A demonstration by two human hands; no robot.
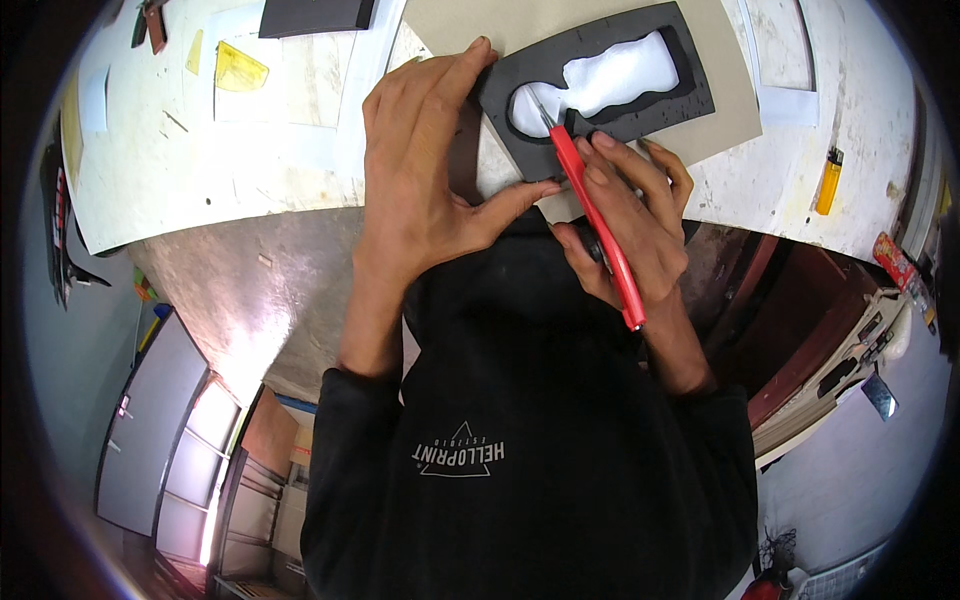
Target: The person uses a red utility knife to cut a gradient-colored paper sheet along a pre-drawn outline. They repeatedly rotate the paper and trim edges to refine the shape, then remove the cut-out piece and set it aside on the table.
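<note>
A dark grey foam block with a bottle-shaped cutout lies tilted on a beige board. White material shows inside the cutout. My left hand braces the block, its fingers along the left edge and its thumb at the near edge. In my right hand is a red utility knife, held at a slant. The blade points into the round end of the cutout. A small dark foam piece sticks up beside the blade, close to my right fingertips; whether they pinch it I cannot tell.
The beige board rests on a scuffed white table. A yellow lighter lies to the right. Toward the far left are a yellow translucent scrap and a dark flat block. The table's near edge curves in front of my body.
</note>
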